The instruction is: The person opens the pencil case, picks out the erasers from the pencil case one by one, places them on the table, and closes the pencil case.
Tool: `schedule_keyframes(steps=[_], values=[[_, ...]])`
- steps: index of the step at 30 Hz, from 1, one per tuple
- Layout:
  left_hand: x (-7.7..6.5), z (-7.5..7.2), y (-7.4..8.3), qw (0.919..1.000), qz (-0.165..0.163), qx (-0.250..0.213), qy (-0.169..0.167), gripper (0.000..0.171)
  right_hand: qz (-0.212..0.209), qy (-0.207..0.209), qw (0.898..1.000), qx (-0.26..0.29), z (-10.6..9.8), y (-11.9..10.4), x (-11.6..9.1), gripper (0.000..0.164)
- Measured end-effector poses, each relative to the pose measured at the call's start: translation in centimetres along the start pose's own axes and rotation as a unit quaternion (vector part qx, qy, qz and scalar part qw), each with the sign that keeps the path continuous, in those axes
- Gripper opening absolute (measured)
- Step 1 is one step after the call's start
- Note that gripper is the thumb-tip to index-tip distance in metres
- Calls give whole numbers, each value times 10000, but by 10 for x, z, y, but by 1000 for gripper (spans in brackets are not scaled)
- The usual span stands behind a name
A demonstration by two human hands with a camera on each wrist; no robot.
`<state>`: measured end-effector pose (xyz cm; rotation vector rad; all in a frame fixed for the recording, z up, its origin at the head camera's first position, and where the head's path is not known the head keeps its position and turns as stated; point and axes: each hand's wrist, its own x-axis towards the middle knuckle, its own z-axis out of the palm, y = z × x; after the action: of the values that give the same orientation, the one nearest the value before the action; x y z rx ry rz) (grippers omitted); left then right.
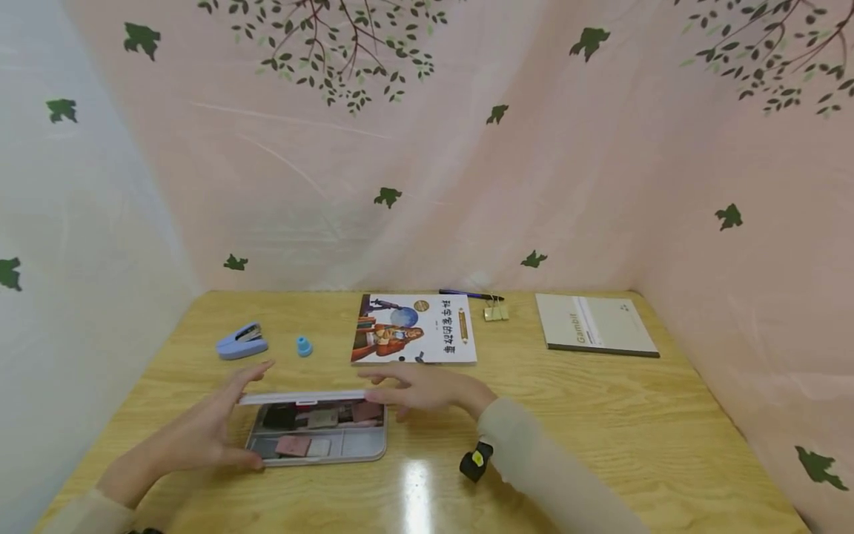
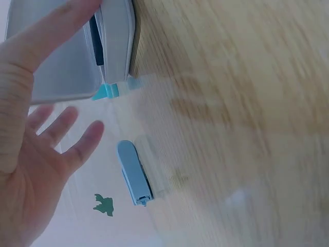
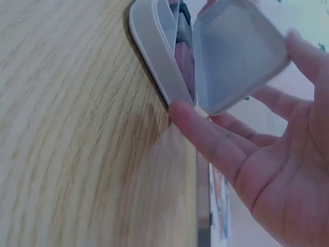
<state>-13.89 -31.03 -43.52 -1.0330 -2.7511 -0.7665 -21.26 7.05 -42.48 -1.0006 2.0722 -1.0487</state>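
A white pencil case [image 1: 363, 445] lies on the table with its lid [image 1: 320, 397] tilted partway up from the far side. Inside are a pink eraser [image 1: 293, 446], a white block [image 1: 319, 448] and, farther back, a dark item [image 1: 279, 417]. My left hand [image 1: 193, 437] is at the case's left end, thumb at the near corner and the other fingers spread beyond the lid. At the right end, my right hand [image 1: 427, 387] touches the lid's edge with its thumb. One straight finger [image 3: 198, 131] of that hand reaches the case's corner.
Behind the case are a blue stapler [image 1: 242, 343], a small light-blue cone-shaped piece [image 1: 304, 346] and an illustrated book [image 1: 414, 330]. A pen [image 1: 470, 294] and a binder clip [image 1: 496, 311] lie beside the book. Far right is a grey notebook [image 1: 596, 324]. Cloth [image 1: 440, 170] hangs around the table.
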Motion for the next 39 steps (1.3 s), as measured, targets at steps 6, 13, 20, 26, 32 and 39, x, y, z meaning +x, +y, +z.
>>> schedule_keyframes(steps=[6, 13, 20, 26, 32, 39], values=[[2, 1, -3, 9974, 483, 235, 471, 135, 515, 381, 9896, 1286, 0, 4, 7, 63], [0, 1, -6, 9995, 0, -250, 180, 135, 768, 640, 9803, 1704, 0, 11, 9, 66], [1, 1, -13, 9938, -598, -882, -301, 138, 756, 864, 9738, 1965, 4, 16, 10, 67], [1, 2, -15, 9894, -614, -1239, -434, 138, 791, 991, 9694, 2104, 6, 16, 8, 68], [2, 0, -12, 9878, -611, -1365, -442, 137, 771, 1033, 9669, 2203, 7, 18, 8, 65], [3, -1, -13, 9859, -722, -1431, -478, 138, 46, 1938, 9775, 831, 7, 11, 0, 33]])
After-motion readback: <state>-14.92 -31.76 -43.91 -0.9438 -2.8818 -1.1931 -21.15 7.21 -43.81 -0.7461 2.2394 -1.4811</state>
